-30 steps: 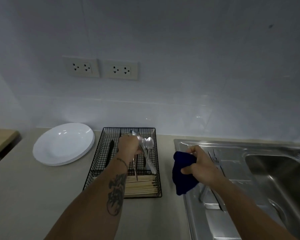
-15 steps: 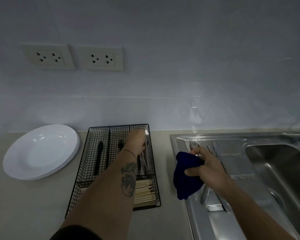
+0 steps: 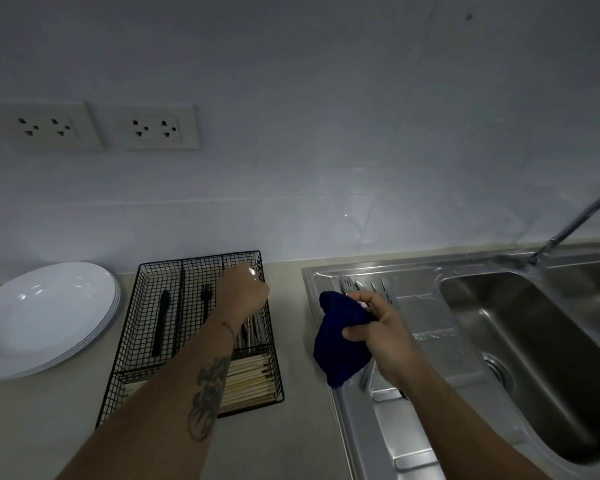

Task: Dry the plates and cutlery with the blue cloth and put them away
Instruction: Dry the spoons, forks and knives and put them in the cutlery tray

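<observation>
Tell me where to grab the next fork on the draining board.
Take a fork by its handle, coming from above on the near side: the tines point toward the wall, and the handles run back under the blue cloth held in the right hand.

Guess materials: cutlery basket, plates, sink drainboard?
Cutlery basket: black coated wire, going by the thin open grid. Plates: glossy white, ceramic or melamine; sharp highlights, can't tell which. Sink drainboard: brushed stainless steel, judging by its grey sheen and pressed ribs.
</observation>
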